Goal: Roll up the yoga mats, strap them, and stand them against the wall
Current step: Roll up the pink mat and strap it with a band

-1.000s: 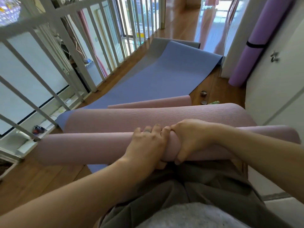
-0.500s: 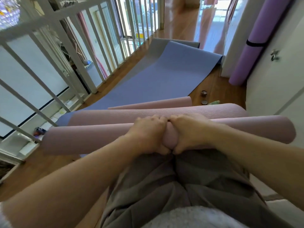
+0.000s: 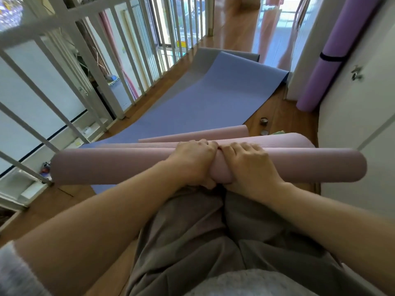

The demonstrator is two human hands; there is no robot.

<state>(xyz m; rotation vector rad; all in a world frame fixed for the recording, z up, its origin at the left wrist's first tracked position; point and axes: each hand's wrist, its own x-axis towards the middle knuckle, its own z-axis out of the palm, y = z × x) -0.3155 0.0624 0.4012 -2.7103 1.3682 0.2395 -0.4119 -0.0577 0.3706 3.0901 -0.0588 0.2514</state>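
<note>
Mat: dusty-pink ribbed foam yoga mat [image 3: 106, 169], rolled into a long tube, lies crosswise at the person's knees, its unrolled tail running toward 12 o'clock.
Left hand [image 3: 192, 162]: grips the tube's middle, fingers curled over the top.
Right hand [image 3: 249, 165]: clasps the tube just beside, touching the left.
Beyond: flat periwinkle-blue yoga mat [image 3: 203, 103] at 12 o'clock, overlapping a grey mat [image 3: 201, 60].
Wall: rolled purple mat [image 3: 320, 82], bound by a black strap [image 3: 332, 58], stands at 2 o'clock.
Railing: white bars [image 3: 89, 60] at 10 o'clock.

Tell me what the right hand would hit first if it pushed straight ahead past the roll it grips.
Probably the unrolled stretch of the pink mat just beyond the roll; the right hand curls over that roll. Depth is hard to judge.
</note>
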